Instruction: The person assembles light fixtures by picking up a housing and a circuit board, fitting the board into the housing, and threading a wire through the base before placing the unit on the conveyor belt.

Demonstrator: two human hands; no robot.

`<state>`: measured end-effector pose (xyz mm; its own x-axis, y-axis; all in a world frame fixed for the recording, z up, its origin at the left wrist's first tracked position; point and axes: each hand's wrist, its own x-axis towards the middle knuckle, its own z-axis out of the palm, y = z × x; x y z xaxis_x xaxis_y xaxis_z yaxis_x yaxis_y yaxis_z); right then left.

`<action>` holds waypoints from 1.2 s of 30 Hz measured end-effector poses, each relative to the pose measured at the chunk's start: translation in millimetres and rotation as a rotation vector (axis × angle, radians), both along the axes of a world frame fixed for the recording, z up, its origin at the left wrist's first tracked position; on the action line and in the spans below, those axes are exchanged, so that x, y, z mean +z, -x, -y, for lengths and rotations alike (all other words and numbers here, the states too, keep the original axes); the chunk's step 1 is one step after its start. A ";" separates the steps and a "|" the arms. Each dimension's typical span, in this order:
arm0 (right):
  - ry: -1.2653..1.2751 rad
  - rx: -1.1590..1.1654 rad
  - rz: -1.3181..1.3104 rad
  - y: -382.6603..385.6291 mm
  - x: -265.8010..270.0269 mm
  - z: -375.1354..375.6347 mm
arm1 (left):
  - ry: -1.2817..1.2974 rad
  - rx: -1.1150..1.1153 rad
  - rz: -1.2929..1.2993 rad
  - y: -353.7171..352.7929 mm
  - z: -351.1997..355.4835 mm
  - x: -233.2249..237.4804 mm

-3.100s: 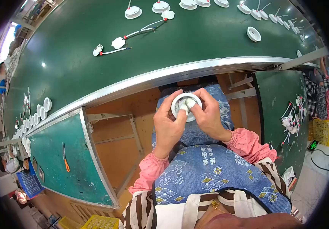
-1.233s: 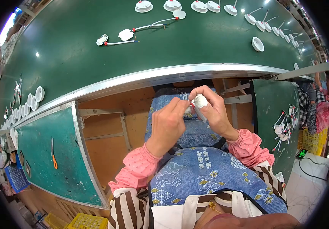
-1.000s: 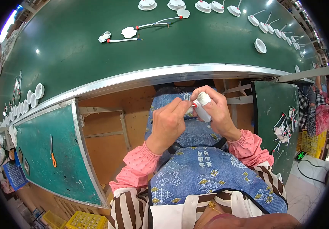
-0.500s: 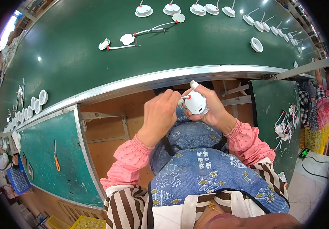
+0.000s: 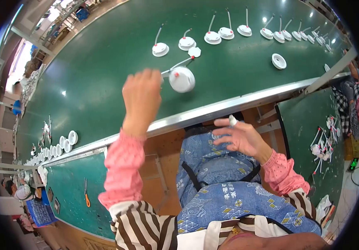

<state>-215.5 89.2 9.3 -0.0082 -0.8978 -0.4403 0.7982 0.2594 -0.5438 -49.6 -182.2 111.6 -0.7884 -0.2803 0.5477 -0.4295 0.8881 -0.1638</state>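
My left hand (image 5: pixel 143 93) is closed on the white cable of a round white lamp housing (image 5: pixel 182 81). The housing hangs from that cable over the green table, its red cable collar facing me. Apart from it, my right hand (image 5: pixel 246 141) is in front of the table edge, empty, with fingers spread and a white wrap on one finger. Just beyond the housing lies a small white plate (image 5: pixel 194 52) with a red-collared cable. Any other loose cabled parts there are hidden behind my left hand and the housing.
Several white lamp housings (image 5: pixel 160 49) with upright cables line the table's far side. A white ring (image 5: pixel 278 61) lies at the right, and more rings (image 5: pixel 67 141) stand at the left. Orange-handled scissors (image 5: pixel 87 194) rest on the left side table; cabled parts (image 5: pixel 323 146) are piled on the right one.
The lamp housing has left my right hand and moved forward and left over the table, carried by my left hand. My right hand has opened. The camera view has shifted.
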 end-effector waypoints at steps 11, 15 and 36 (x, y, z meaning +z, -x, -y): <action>-0.080 -0.054 0.058 7.2 -22.3 -16.2 | 0.304 0.330 0.570 79.3 200.3 -0.1; -0.136 -0.049 0.044 7.7 -25.9 -10.1 | 0.254 0.010 0.177 84.0 149.7 -17.3; 0.237 -0.369 -0.466 26.4 45.3 -6.1 | -2.239 -0.390 -0.144 50.1 -70.8 -54.6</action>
<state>-241.9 95.4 54.5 -0.4782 -0.8718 -0.1062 0.4780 -0.1569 -0.8642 -99.7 -111.4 56.9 -0.9361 -0.2175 -0.2765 -0.1611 -0.4335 0.8866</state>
